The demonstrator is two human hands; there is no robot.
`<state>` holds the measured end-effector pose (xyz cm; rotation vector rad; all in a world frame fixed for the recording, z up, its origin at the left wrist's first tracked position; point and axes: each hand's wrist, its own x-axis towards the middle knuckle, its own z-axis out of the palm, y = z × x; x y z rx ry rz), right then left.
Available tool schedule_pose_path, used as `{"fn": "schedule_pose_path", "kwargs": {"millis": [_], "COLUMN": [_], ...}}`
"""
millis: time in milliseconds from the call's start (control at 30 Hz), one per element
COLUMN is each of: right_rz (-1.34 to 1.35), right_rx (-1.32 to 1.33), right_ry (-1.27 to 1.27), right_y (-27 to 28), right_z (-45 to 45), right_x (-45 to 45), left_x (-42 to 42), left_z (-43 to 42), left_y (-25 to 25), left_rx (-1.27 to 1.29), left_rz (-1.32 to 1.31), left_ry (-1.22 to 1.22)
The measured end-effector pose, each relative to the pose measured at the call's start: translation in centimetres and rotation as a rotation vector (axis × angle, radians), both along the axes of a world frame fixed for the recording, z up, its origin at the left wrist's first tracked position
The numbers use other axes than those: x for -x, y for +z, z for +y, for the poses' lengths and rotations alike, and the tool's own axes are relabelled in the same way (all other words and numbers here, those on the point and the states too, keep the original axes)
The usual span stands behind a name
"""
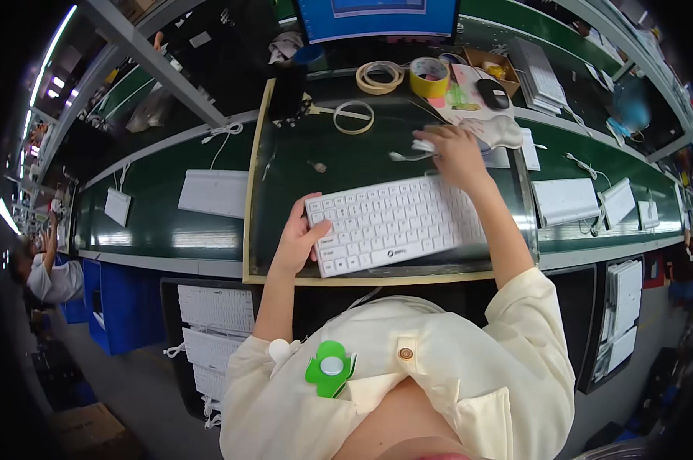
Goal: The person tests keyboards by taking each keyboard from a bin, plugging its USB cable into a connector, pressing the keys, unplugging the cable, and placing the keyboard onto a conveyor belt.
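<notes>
A white keyboard (396, 222) lies tilted slightly on the dark work mat (285, 180). Its left end is gripped by my left hand (296, 236), the thumb on top of the keys and the fingers at the edge. Beyond the keyboard's upper right edge, my right hand (455, 153) is closed around part of a white cable (413, 156), whose plug end points left over the mat. The undersides of both hands' fingers are hidden. A small pinkish connector (317, 166) rests on the mat left of the cable.
Tape rolls (379, 77), a yellow tape roll (428, 77) and a black mouse (493, 93) are at the back, below a monitor (377, 17). White keyboards stand on the conveyor (131, 238) both sides and in trays beside me. A person (55, 276) is at far left.
</notes>
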<state>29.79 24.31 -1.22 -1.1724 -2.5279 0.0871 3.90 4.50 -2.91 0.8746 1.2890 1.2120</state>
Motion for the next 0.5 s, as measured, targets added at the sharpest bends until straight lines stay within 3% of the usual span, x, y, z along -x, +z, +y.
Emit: {"fn": "schedule_pose_path", "kwargs": {"millis": [67,233,300,333,433,500], "right_rz": [-0.228,-0.077,0.032,-0.130,-0.344,-0.212], "right_rx": [0.133,-0.034,-0.117,0.016,0.294,0.296], "right_ry": [-0.007,0.003,0.055,0.096,0.084,0.187], "right_y": [-1.5,-0.3,0.4,1.0,1.9,-0.2], "right_z": [0.5,2.5,3.0,2.8,0.9,0.7], "right_x": [2.1,3.3,3.7,4.1,5.7,6.6], "left_x": [0.5,1.8,1.4,1.0,0.5,0.7], "left_z": [0.7,0.5,0.7,0.8,2.0,2.5], "left_y": [-0.2,0.5,0.2,0.1,0.4,0.2], "left_rx": [0.056,-0.046,0.035,0.075,0.186,0.141], "left_rz": [0.003,-0.020,-0.019,-0.018,0.163,0.502], "left_ry": [0.023,-0.084,-0.105,-0.114,-0.088,-0.032]}}
